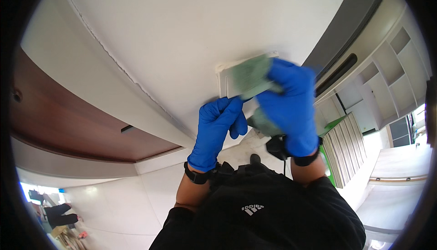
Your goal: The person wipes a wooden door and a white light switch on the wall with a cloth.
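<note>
A white wall plate (pixel 222 82), which looks like a light switch, sits on the pale wall (pixel 191 21) in front of me. Rough whitish material runs along its upper edge. My right hand (pixel 290 96), in a blue glove and blurred, grips a green cloth (pixel 251 74) that lies over much of the plate. A hanging part of the cloth shows below that hand. My left hand (pixel 222 120), gloved too, has its thumb and fingers drawn together at the plate's lower edge, close to the cloth. Whether anything is pinched there cannot be made out.
On the left is a reddish-brown door (pixel 85 113) in a pale frame (pixel 102 79). Built-in shelves (pixel 389 75) and a stack of striped panels (pixel 344 151) stand at right. A person in dark trousers (pixel 61 214) is far off at lower left, near several loose items.
</note>
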Demonstrator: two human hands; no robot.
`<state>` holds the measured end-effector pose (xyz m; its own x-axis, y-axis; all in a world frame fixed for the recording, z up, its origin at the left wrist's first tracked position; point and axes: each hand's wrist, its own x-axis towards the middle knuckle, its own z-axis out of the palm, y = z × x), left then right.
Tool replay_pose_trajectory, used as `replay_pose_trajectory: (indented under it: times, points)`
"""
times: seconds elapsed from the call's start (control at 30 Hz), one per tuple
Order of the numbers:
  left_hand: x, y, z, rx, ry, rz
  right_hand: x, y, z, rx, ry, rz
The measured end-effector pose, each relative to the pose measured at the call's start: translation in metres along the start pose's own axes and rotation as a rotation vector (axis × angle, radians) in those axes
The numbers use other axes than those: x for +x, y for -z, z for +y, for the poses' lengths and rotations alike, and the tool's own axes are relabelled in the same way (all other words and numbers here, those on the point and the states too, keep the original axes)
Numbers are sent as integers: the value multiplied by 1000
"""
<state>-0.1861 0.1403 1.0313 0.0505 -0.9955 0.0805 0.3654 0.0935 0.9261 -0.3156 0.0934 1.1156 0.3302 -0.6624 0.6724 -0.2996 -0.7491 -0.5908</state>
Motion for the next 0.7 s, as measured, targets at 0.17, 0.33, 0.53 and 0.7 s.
replay_pose_trajectory:
  times: [0.17,0.33,0.53,0.7]
  points:
    - [1,0,8,0,19,-20,-6,14,23,-31,21,32]
    - [1,-2,7,-15,-28,-48,-2,5,-3,-47,-41,63]
    - [1,0,13,7,34,-77,-9,17,20,-52,3,128]
    - [0,1,3,-38,10,-75,-2,-3,-6,-173,125,-16]
